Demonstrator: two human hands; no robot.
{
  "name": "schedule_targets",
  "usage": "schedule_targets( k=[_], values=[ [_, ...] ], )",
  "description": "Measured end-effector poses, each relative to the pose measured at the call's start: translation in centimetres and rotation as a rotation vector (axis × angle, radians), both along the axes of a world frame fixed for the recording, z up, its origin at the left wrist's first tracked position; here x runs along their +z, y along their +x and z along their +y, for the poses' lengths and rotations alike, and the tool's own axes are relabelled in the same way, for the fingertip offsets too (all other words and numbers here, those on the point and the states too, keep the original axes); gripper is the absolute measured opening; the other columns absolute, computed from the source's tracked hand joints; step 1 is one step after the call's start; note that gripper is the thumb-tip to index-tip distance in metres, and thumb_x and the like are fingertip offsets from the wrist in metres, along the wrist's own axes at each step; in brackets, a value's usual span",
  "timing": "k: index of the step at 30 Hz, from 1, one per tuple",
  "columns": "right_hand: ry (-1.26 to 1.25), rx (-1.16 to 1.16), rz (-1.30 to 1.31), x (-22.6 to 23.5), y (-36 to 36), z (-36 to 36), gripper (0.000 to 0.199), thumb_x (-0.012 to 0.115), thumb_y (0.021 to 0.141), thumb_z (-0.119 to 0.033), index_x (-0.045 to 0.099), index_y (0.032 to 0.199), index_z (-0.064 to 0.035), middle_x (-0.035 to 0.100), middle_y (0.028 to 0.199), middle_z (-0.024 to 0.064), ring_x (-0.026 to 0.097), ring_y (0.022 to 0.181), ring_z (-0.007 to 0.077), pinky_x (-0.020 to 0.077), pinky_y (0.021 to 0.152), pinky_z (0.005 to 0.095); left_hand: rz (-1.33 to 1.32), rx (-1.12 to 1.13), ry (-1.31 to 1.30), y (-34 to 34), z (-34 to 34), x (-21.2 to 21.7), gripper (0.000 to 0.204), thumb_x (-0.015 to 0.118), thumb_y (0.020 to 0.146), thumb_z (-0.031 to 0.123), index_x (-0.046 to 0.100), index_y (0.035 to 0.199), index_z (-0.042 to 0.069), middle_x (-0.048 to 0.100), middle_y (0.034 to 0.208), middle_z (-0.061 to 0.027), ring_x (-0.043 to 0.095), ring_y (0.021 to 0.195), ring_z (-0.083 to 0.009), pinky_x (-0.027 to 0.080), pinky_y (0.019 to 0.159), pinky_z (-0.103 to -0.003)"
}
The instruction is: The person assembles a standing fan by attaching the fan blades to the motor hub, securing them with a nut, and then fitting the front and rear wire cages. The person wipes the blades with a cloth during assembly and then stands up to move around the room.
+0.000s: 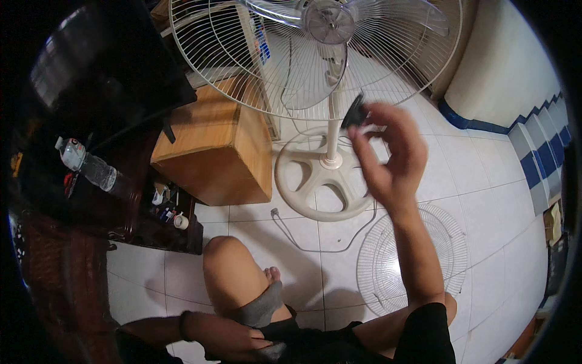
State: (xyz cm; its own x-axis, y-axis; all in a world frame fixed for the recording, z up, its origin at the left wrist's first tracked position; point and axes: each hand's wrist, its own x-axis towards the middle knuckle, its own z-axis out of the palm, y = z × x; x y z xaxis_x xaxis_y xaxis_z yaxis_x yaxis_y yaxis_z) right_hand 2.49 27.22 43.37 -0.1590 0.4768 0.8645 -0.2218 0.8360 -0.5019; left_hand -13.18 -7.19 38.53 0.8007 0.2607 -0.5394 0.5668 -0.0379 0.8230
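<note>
My right hand point(397, 148) is raised just right of the fan's pole, slightly blurred. Its thumb and fingers pinch a small dark piece point(355, 112), flat and black; its exact kind is unclear. Behind it stands a pedestal fan with clear blades point(315, 79), a round hub point(328, 22) and a white wire rear grille point(212, 79). The fan's round cream base point(291, 188) rests on the floor. On the tiles by my right forearm lies a detached round grille point(376, 267). My left hand point(242, 344) rests in my lap, in shadow, its fingers mostly hidden.
Left of the fan stands a wooden box-like cabinet point(251, 161), beside a dark television point(115, 67). A plastic bottle point(91, 167) and a dark stand with small items point(182, 239) are at the left. The fan's cord point(303, 248) curves over the tiles. Blue-and-white steps point(539, 155) rise at right.
</note>
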Motion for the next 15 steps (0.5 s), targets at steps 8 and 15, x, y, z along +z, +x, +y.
schedule_targets(
  k=[8, 15],
  values=[
    [0.464, -0.563, -0.203, 7.5, -4.7, 6.5, 0.037, 0.082, 0.081, -0.003, 0.074, 0.117, -0.0072, 0.072, 0.112, 0.0100, 0.074, 0.084, 0.0177, 0.0610, 0.073, 0.0278, -0.151, 0.866, 1.199, -7.2, 22.6, 7.4, 0.044, 0.082, 0.084, 0.016, 0.063, 0.122, 0.004, 0.067, 0.100, -0.0094, 0.065, 0.090, -0.0156, 0.055, 0.079, -0.029],
    [0.566, -0.615, -0.283, 8.2, -6.9, 7.5, 0.039, 0.084, 0.079, -0.004, 0.076, 0.117, -0.0105, 0.071, 0.113, 0.0101, 0.074, 0.087, 0.0191, 0.0614, 0.074, 0.0287, -1.187, 1.428, 1.239, -9.1, 41.1, 8.5, 0.041, 0.076, 0.090, 0.030, 0.065, 0.113, -0.003, 0.066, 0.099, -0.0101, 0.062, 0.083, -0.0124, 0.053, 0.070, -0.029]
  ],
)
